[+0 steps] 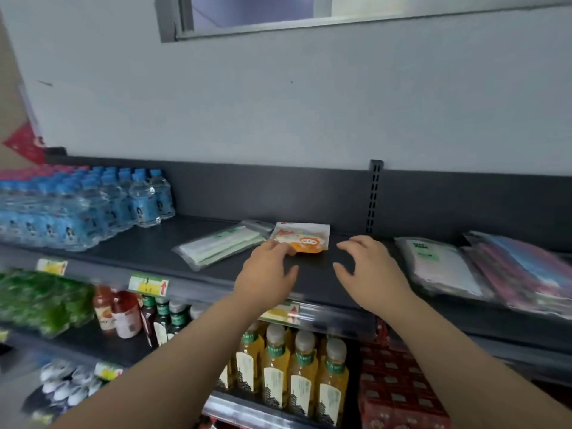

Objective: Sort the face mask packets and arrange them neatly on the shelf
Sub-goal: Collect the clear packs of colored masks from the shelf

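On the dark top shelf [145,249] lie an orange and white mask packet [305,238] and, to its left, a long clear packet of green and white masks [221,244]. A stack of mask packets, one white and green [439,264] and one pink and blue [523,270], lies at the right. My left hand [266,274] hovers with spread fingers, its fingertips at the orange packet's near left corner. My right hand [366,274] is open above the shelf, just right of that packet, holding nothing.
Small water bottles [93,205] fill the shelf's left end. A slotted upright [374,196] stands at the back panel. Lower shelves hold green packs [40,301], red drink bottles [117,314], yellow tea bottles [297,366] and red cartons [399,391]. Price tags [148,284] line the shelf edge.
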